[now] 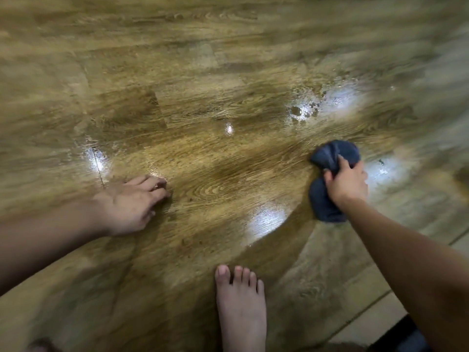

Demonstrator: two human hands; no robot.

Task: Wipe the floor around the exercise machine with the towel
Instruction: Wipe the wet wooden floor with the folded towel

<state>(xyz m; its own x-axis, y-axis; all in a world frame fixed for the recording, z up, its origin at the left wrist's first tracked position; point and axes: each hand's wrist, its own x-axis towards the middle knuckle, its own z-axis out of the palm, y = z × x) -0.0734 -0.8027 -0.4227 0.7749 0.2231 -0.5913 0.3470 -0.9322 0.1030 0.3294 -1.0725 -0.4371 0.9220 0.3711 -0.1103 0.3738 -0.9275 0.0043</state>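
On wet floor (215, 174), right hand (346, 184) grips towel (327, 174) (left hand (132, 201) loosely splayed).

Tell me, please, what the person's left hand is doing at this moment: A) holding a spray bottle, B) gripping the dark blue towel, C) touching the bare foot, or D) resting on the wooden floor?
D: the left hand rests on the floor, while the right hand grips the towel.

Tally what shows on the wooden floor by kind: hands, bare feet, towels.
Hands: 2, the left hand resting on the floor, the right hand gripping the towel
Bare feet: 1, the bare foot
Towels: 1, the dark blue towel
Total: 4
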